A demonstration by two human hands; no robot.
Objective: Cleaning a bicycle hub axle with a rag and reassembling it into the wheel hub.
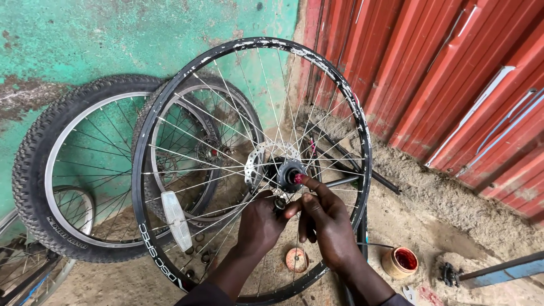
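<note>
The right hand has its index finger stretched out, its tip smeared red and pressed into the open end of the dark metal hub of a bare, tyreless bicycle wheel with a black rim; the other fingers are loosely curled, holding nothing I can make out. The left hand is closed narrowly around the axle end just below the hub, steadying the wheel, which stands upright at centre. A silver brake disc sits on the hub's left side, close to the greased finger. Judging from this, red grease could stray onto the disc if the finger slips, and the wheel could roll or tip if the left hand's hold loosens. Near right on the sandy ground stands a small open tin of red grease; its round lid lies beneath the wheel. Two tyred wheels lean against the far green wall.
</note>
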